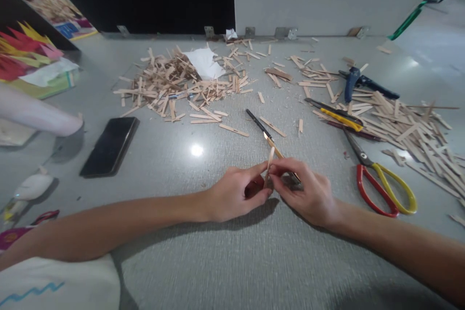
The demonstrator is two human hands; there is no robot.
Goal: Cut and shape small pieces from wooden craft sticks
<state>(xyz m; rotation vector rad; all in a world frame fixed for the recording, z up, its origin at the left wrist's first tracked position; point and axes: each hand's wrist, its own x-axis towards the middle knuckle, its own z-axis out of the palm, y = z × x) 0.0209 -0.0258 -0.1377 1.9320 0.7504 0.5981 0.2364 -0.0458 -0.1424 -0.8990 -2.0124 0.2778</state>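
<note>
1. Grey speckled table (225, 261) against a white wall, dark panel behind the far left part. Wood offcuts everywhere.
2. Left hand (232, 193) pinches the base of a short wooden stick (269, 163), held roughly upright just above the table near the middle of the near edge.
3. Right hand (308, 193) is closed on a craft knife (271, 139); the handle runs through the fingers, the black end points toward the far edge. Fingertips of both hands meet at the stick.
4. Step in hand, as I read it: trimming or shaping the stick with the knife. Can't tell whether the blade touches wood.
5. Next move calls for a firm pinch low on the stick and left fingers kept off the cut line.
6. Stick pile (174, 82) at far centre-left, with white paper (203, 62) on it. Second pile (407, 128) by the right edge.
7. Right side: red-and-yellow scissors (385, 186), a yellow cutter (337, 115), blue pliers (358, 82).
8. Left side: black phone (111, 145) lying flat. Another person's sleeve (36, 114) reaches in at the left edge.
</note>
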